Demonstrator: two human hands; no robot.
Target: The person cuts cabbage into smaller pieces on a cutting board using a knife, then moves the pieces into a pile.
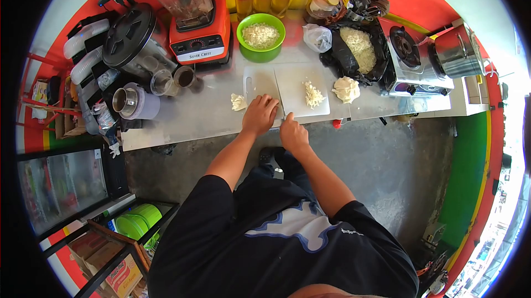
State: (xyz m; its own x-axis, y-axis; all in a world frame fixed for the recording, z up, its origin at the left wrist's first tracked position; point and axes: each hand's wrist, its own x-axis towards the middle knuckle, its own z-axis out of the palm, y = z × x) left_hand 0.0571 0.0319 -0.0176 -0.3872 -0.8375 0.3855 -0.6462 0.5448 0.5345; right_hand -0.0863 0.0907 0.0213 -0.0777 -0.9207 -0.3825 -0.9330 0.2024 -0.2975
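Note:
My left hand (261, 114) rests on the front of the white cutting board (263, 77), its fingers pressed together; whatever is under them is hidden. Just to its right, my right hand (294, 134) is closed round the handle of a knife (284, 113), whose thin blade points away from me, close to my left fingertips. Pale chopped pieces (313, 94) lie on the board's right part. A small pale chunk (238, 102) sits by the board's left edge, and a larger pale lump (346, 89) is on the counter to the right.
Behind the board are a green bowl (261, 55) of pale shreds and a red blender (200, 45). A black bag (343, 57) of shreds and a stove (417, 77) stand right. Cups (164, 83) and a steel-topped container (138, 104) stand left. The counter's edge is near my wrists.

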